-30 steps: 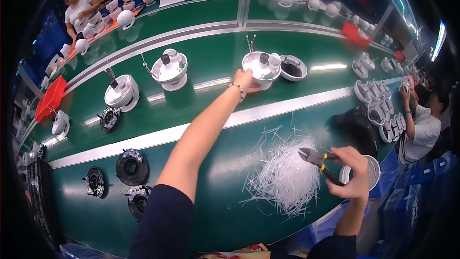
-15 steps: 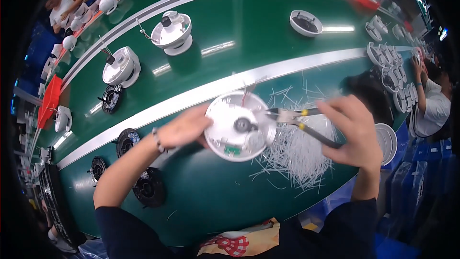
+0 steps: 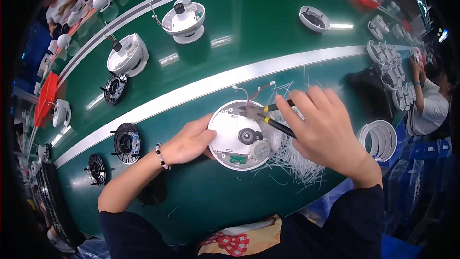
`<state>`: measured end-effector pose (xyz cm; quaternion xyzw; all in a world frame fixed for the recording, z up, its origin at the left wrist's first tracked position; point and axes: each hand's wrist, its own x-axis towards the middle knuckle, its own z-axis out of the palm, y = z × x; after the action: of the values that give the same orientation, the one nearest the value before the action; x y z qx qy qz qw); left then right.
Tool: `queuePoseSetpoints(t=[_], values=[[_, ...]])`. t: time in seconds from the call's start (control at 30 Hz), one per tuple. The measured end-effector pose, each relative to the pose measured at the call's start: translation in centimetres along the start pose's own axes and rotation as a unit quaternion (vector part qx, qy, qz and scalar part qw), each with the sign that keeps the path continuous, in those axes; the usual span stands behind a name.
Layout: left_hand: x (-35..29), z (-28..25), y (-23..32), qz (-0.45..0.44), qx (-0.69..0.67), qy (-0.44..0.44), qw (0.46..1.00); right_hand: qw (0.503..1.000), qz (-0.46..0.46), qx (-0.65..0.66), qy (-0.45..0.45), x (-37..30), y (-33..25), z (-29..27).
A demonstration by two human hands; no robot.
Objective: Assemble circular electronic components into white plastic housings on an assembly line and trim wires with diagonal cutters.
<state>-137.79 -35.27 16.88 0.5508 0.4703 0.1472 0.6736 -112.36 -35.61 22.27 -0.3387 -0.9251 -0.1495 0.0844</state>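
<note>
My left hand (image 3: 190, 139) grips the left rim of a round white housing (image 3: 230, 136), thumb on top and fingers beneath. Inside the housing are a dark round motor hub, a pale round part and a small green board. Thin wires (image 3: 248, 97) with white plugs rise from its far side. In my right hand (image 3: 318, 132) is a pair of cutting pliers (image 3: 266, 114) with yellow and black handles. Their jaws reach over the housing's far rim, at the base of the wires; whether they bite on anything is unclear.
Cut clear plastic strips (image 3: 299, 165) lie heaped right of the housing. White rings (image 3: 378, 140) stand at the right edge. Black round plates (image 3: 127, 143) rest at left. Beyond a metal rail, white housings (image 3: 184, 21) sit on the green belt. Co-workers (image 3: 431, 103) are at the far sides.
The pliers have moved left, from beside the housing's right rim to the base of the wires. The housing has shifted slightly toward me. Housings on the belt have moved right.
</note>
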Motion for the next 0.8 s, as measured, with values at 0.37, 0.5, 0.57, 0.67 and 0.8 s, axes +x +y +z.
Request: queuePoseSetpoints(t=[0.37,0.5,0.57,0.67,0.8], values=[[-1.3,-0.6,-0.4,-0.015,-0.004,0.009,1.000,0.999,-0.017,0.021,0.027,-0.8,-0.7,-1.5],[-2.0,-1.1,-1.8,0.040,-0.045,0.065,0.996,0.962,0.026,0.191,0.193,-2.5,0.5,-2.8],[-1.8,-0.7,-2.0,0.090,-0.061,0.113,0.988,0.929,0.101,0.204,0.291,-4.1,0.5,-2.8],[-1.8,-0.6,-2.6,0.187,-0.205,0.132,0.952,0.832,0.214,0.384,0.338,-5.8,0.4,-1.4],[0.1,-0.3,-0.4,0.210,-0.318,0.116,0.917,0.699,0.245,0.576,0.345,-5.9,-0.8,1.8]])
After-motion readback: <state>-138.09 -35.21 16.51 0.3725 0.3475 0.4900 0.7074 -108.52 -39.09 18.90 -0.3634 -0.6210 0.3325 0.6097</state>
